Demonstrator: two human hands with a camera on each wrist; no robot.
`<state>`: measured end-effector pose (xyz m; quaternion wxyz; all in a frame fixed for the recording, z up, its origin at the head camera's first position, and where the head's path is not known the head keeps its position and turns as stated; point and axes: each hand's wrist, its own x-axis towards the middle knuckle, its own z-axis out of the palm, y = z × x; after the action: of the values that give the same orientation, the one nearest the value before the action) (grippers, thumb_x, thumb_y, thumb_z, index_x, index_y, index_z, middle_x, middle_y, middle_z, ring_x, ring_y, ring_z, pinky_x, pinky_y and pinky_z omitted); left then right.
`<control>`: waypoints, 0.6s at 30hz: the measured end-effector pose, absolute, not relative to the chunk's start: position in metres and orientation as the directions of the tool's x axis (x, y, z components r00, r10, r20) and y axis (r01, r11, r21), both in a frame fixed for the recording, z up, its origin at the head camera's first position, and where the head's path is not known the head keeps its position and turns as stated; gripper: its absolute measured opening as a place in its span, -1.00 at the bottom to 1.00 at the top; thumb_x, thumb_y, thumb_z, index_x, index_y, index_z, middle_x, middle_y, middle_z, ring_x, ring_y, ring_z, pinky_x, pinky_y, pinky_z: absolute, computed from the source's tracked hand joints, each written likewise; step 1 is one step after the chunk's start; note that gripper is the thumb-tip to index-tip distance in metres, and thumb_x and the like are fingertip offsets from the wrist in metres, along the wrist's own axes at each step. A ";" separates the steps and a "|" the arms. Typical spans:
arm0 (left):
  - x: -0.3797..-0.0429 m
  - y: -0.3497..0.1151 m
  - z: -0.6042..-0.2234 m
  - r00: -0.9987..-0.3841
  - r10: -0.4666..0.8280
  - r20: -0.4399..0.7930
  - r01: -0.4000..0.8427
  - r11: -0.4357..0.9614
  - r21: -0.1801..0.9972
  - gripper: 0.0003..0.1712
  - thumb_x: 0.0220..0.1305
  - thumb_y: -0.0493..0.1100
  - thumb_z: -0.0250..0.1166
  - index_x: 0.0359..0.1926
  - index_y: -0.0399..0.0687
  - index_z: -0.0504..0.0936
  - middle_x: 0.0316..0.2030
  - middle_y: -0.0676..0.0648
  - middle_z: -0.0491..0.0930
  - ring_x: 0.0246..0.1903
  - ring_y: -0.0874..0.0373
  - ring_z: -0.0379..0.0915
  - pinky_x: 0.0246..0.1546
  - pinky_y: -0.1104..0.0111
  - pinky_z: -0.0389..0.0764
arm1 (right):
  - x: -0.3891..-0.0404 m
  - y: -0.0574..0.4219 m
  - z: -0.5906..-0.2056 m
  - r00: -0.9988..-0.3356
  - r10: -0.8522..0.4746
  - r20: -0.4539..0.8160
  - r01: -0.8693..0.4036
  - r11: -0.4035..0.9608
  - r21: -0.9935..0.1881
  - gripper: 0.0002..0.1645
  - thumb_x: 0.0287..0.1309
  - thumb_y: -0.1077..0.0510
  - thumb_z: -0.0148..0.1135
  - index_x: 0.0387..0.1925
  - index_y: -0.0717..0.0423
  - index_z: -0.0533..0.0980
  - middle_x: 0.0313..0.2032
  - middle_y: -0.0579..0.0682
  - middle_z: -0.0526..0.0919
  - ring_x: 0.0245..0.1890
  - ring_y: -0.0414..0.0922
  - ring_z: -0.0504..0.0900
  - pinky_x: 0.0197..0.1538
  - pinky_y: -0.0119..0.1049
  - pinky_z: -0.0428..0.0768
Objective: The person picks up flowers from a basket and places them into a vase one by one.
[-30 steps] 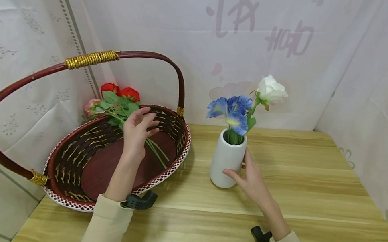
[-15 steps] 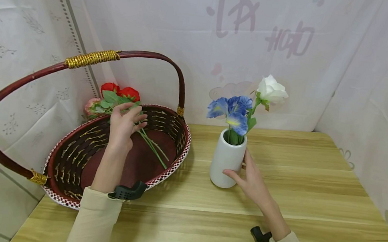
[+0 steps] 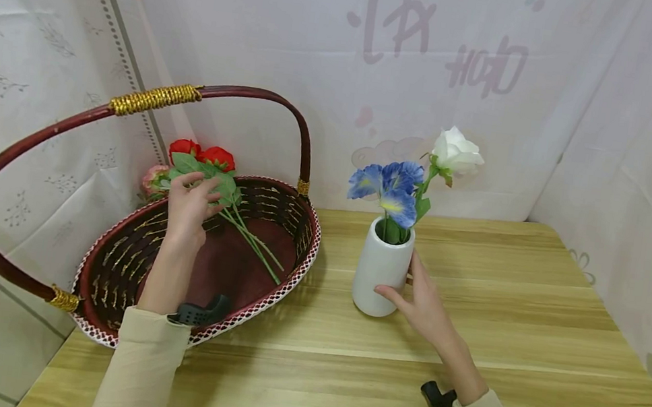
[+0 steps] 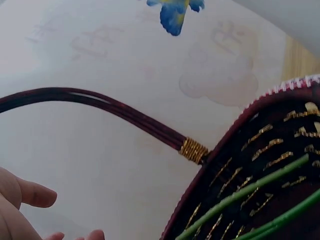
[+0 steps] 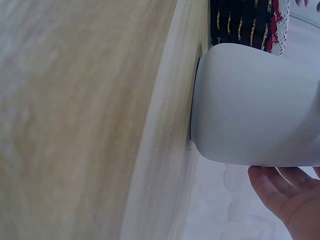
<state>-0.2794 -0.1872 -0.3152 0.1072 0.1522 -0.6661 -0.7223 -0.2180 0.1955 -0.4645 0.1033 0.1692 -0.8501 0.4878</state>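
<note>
My left hand [image 3: 185,210] hovers over the far side of a dark red woven basket [image 3: 222,299], fingers loosely bent and apart. In the left wrist view, the thumb [image 4: 39,194] and fingertips stand apart with nothing between them. Close to this hand lie red flowers [image 3: 217,157] and a pink flower [image 3: 154,178], heads over the basket rim and green stems [image 3: 259,254] inside it. My right hand [image 3: 425,311] holds a white vase [image 3: 377,271] from its right side, thumb in front and fingers behind. The vase stands upright with a blue iris [image 3: 387,187] and a white rose [image 3: 457,150] in it.
The basket's tall handle [image 3: 155,100], wrapped in gold cord, arches above the left hand's area. A wooden table [image 3: 508,307] carries basket and vase. Printed white curtains [image 3: 297,37] hang behind and at both sides.
My left hand has moved left across the basket, from over the stems towards the flower heads and leaves. My right hand and the vase have stayed in place.
</note>
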 end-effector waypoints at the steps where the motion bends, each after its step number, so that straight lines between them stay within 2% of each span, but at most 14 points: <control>1: -0.280 -0.189 -0.316 -0.929 -0.360 -0.081 -0.057 -0.078 0.995 -0.28 0.49 -0.07 0.18 0.50 -0.13 0.07 0.47 -0.15 0.09 -0.05 0.21 0.45 0.14 0.28 0.57 | -0.218 0.196 -0.465 -0.922 -0.186 0.339 -0.387 0.466 -0.796 0.16 0.24 -0.09 0.42 0.61 -0.28 -0.14 0.40 0.05 0.33 0.30 0.07 0.44 0.20 0.08 0.59; 5: -0.283 -0.196 -0.316 -0.921 -0.376 -0.103 -0.080 -0.078 0.994 -0.30 0.50 -0.04 0.17 0.48 -0.09 0.09 0.43 -0.13 0.13 -0.04 0.20 0.41 0.18 0.25 0.51 | -0.218 0.196 -0.464 -0.925 -0.189 0.330 -0.380 0.454 -0.806 0.16 0.25 -0.10 0.41 0.61 -0.30 -0.16 0.41 0.04 0.31 0.31 0.07 0.42 0.22 0.10 0.57; 11: -0.289 -0.208 -0.315 -0.904 -0.401 -0.151 -0.124 -0.093 0.988 -0.37 0.48 -0.04 0.20 0.40 -0.04 0.13 0.38 -0.07 0.16 -0.15 0.25 0.38 -0.04 0.40 0.59 | -0.217 0.195 -0.463 -0.926 -0.189 0.326 -0.377 0.458 -0.805 0.17 0.25 -0.10 0.42 0.61 -0.28 -0.16 0.41 0.04 0.31 0.31 0.06 0.42 0.23 0.08 0.57; 18: -0.295 -0.221 -0.315 -0.896 -0.384 -0.224 -0.182 -0.142 0.973 -0.20 0.46 -0.05 0.22 0.54 -0.06 0.04 0.47 -0.07 0.15 -0.24 0.28 0.45 -0.24 0.51 0.67 | -0.217 0.196 -0.462 -0.921 -0.194 0.337 -0.389 0.474 -0.790 0.18 0.25 -0.07 0.42 0.62 -0.20 -0.16 0.39 0.09 0.33 0.31 0.10 0.43 0.21 0.11 0.57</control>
<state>-0.2951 -0.2205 -0.3152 0.0699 0.2175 -0.6511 -0.7238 -0.2173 0.1957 -0.4625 0.1005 0.1709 -0.8527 0.4833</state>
